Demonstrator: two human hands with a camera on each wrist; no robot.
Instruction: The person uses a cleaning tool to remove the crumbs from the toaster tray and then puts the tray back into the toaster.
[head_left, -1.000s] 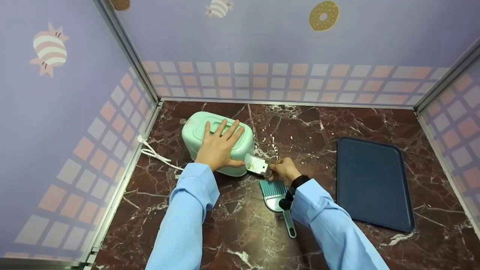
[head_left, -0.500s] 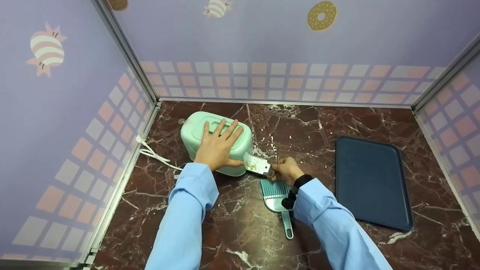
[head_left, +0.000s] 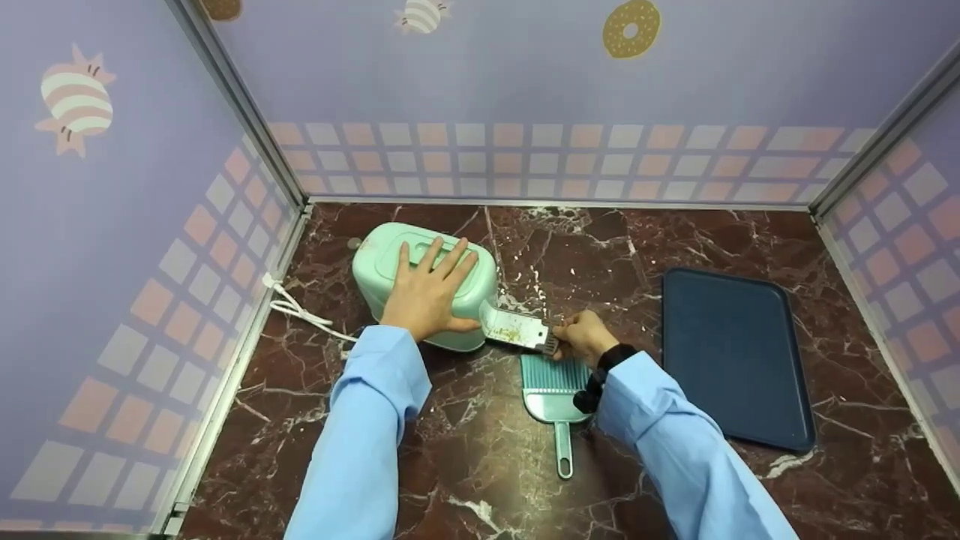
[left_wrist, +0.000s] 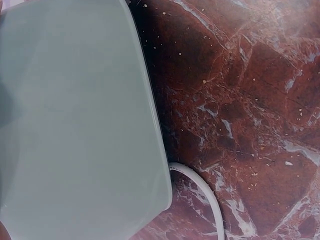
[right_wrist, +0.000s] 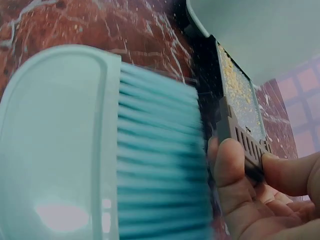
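A mint-green toaster (head_left: 375,259) stands at the back left of the marble surface, and its smooth side (left_wrist: 80,115) fills much of the left wrist view. My left hand (head_left: 426,296) rests on top of it with fingers spread. From its right end sticks out a metal crumb tray (head_left: 514,330), strewn with yellowish crumbs (right_wrist: 235,82). My right hand (head_left: 585,335) pinches the tray's brown slotted end (right_wrist: 242,142) between thumb and fingers. Just below that hand lies a brush (head_left: 556,405) with teal bristles (right_wrist: 155,150); the right wrist partly covers it.
A dark blue flat tray (head_left: 731,360) lies at the right. A white power cord (head_left: 300,309) runs left from the toaster. Crumbs are scattered on the marble behind the right hand. Patterned wall panels (head_left: 480,75) enclose the back and sides.
My right hand has drawn the crumb tray a little further out of the toaster, to the right. The left hand stays on the toaster, and the view has shifted slightly.
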